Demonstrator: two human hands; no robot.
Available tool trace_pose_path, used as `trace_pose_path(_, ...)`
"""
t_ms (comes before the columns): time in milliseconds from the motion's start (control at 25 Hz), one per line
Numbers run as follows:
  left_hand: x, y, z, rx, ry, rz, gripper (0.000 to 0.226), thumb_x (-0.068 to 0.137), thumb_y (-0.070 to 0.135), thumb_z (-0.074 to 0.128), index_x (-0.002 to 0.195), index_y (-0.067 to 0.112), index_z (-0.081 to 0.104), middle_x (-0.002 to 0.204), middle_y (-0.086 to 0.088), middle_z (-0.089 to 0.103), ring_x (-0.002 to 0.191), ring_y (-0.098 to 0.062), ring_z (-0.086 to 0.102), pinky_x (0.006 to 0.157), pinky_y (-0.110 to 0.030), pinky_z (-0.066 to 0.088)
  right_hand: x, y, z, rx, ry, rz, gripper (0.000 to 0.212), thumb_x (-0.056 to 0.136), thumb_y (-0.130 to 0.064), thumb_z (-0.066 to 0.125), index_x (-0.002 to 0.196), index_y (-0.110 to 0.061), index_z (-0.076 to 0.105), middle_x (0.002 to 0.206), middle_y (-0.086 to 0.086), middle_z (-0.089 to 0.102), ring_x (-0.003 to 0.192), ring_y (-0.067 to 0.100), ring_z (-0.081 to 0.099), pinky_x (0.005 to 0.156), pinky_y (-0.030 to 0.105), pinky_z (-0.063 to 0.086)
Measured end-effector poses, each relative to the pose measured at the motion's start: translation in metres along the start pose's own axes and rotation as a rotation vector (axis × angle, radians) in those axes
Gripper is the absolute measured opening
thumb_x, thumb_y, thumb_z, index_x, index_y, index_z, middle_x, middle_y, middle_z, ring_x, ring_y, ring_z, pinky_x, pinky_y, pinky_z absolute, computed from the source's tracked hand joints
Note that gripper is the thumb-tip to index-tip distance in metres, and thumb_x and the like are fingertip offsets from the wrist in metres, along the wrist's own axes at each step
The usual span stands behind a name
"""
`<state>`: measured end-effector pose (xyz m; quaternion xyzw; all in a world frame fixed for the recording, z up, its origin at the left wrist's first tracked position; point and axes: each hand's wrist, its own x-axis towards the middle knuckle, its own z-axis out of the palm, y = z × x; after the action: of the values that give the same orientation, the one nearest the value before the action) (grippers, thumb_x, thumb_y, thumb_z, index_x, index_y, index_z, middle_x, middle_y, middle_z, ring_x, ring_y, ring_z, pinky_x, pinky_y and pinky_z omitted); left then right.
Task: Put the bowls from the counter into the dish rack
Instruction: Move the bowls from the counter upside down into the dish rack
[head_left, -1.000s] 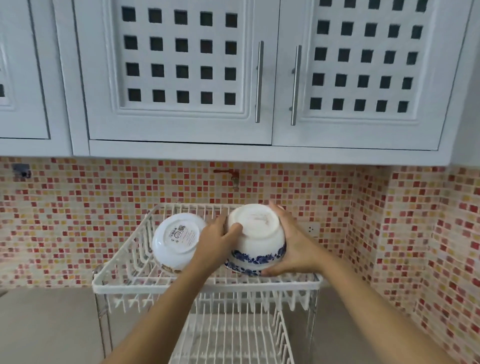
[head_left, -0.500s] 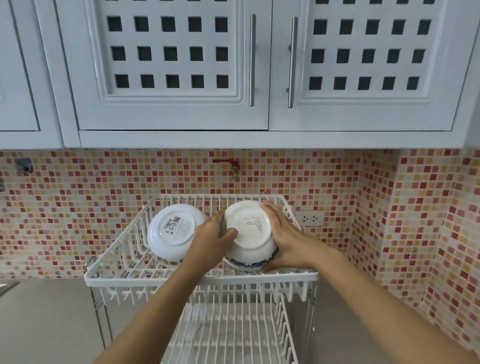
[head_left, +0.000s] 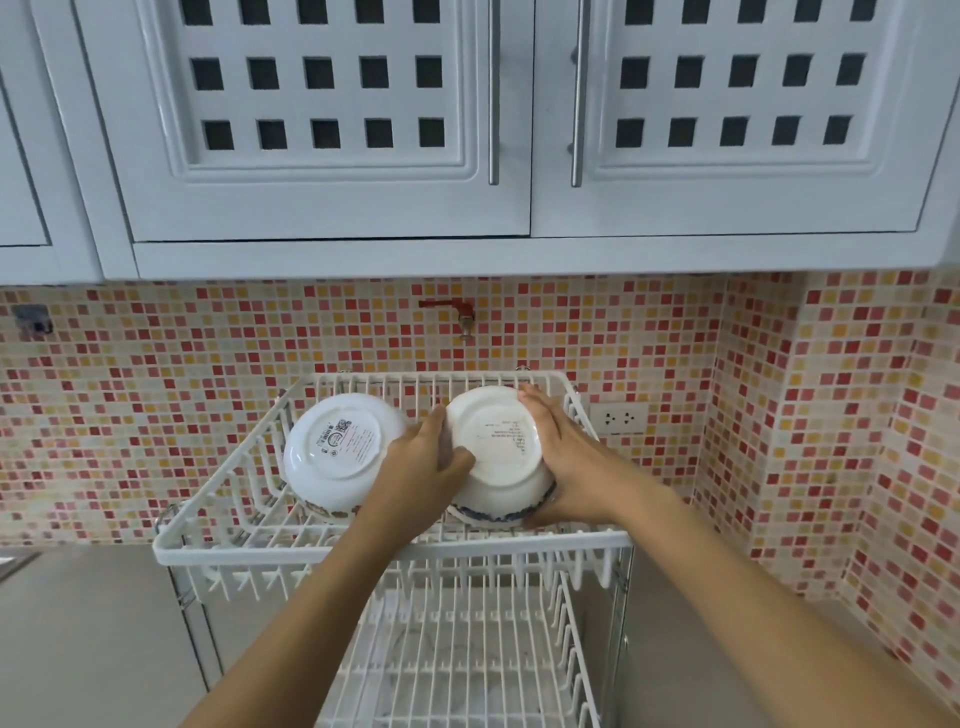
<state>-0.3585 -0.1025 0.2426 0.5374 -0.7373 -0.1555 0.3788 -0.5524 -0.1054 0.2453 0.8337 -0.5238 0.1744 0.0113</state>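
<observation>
— Why are we holding the white ceramic bowl with the blue-patterned rim (head_left: 496, 457) upside down, base toward us?

— So it can drain, we judge, and lean on the tines like its neighbour. Our left hand (head_left: 423, 467) is clasped on its left edge, thumb lying across the base; our right hand (head_left: 558, 457) cups the right side, fingers (head_left: 537, 415) flat over the foot and thumb under the rim. Both hands are wrapped round this one bowl, pressing inward from either side.

— Where does it sit?

— In the right half of the upper tier of the white wire dish rack (head_left: 218, 551), its rim down among the wires, tilted. Whether its weight is already on the rack we cannot tell.

— And the other one?

— The white bowl with a printed label on its base (head_left: 340, 454) leans in the left half, just beside our left hand, perhaps brushing it.

— Room to move?

— Tight on the right: our knuckles are near the rack's side rail. Open space lies toward us, over the front rail, and the lower tier (head_left: 457, 660) appears bare. We'd withdraw the hands straight back.
</observation>
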Motion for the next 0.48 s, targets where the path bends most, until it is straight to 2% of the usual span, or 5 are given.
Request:
trace_pose_path(80, -0.001, 0.001, 0.001, 0.027, 0.002, 0.006, 0.058, 0.093, 0.025, 0.045, 0.146, 0.012, 0.028, 0.127, -0.014, 0.056, 0.094, -0.022, 0.051, 0.078, -0.029, 0.039, -0.001, -0.001, 0.001, -0.007, 0.004, 0.005, 0.136, 0.058, -0.045, 0.084, 0.147, -0.023, -0.016, 0.157, -0.006, -0.021, 0.147, 0.017, -0.003, 0.116, 0.043, 0.026)
trace_pose_path(160, -0.002, 0.003, 0.002, 0.051, -0.008, -0.008, 0.059, 0.094, 0.025, 0.043, 0.148, 0.009, 0.024, 0.140, -0.016, 0.049, 0.111, -0.029, 0.052, 0.086, -0.032, 0.041, -0.001, -0.002, 0.001, -0.027, -0.001, 0.004, 0.136, 0.059, -0.047, 0.083, 0.147, -0.023, -0.018, 0.157, -0.005, -0.024, 0.147, 0.017, -0.004, 0.114, 0.043, 0.029)
trace_pose_path(280, -0.006, 0.008, -0.001, 0.035, 0.014, -0.003, 0.060, 0.096, 0.026, 0.040, 0.150, 0.009, 0.018, 0.158, -0.012, 0.023, 0.143, -0.028, 0.027, 0.112, -0.037, 0.029, -0.007, -0.001, -0.005, 0.011, -0.034, 0.027, 0.139, 0.059, -0.052, 0.081, 0.146, -0.024, -0.023, 0.155, -0.006, -0.031, 0.145, 0.012, -0.015, 0.116, 0.038, 0.018)
trace_pose_path(400, -0.015, 0.016, -0.013, 0.008, 0.147, 0.066, 0.058, 0.099, 0.027, 0.035, 0.151, 0.014, 0.015, 0.160, -0.003, 0.016, 0.148, -0.018, 0.016, 0.117, -0.034, 0.019, -0.019, -0.003, -0.010, 0.142, -0.035, 0.089, 0.130, 0.067, -0.059, 0.073, 0.145, -0.026, -0.025, 0.153, -0.011, -0.033, 0.142, 0.006, -0.022, 0.119, 0.037, 0.003)
trace_pose_path(480, -0.026, 0.018, -0.020, -0.027, 0.162, 0.101, 0.055, 0.099, 0.025, 0.033, 0.151, 0.016, 0.018, 0.159, -0.001, 0.020, 0.147, -0.016, 0.017, 0.118, -0.033, 0.018, -0.028, -0.007, -0.011, 0.168, 0.024, 0.110, 0.107, 0.080, -0.061, 0.057, 0.147, -0.027, -0.019, 0.155, -0.011, -0.027, 0.144, 0.006, -0.016, 0.121, 0.042, 0.006)
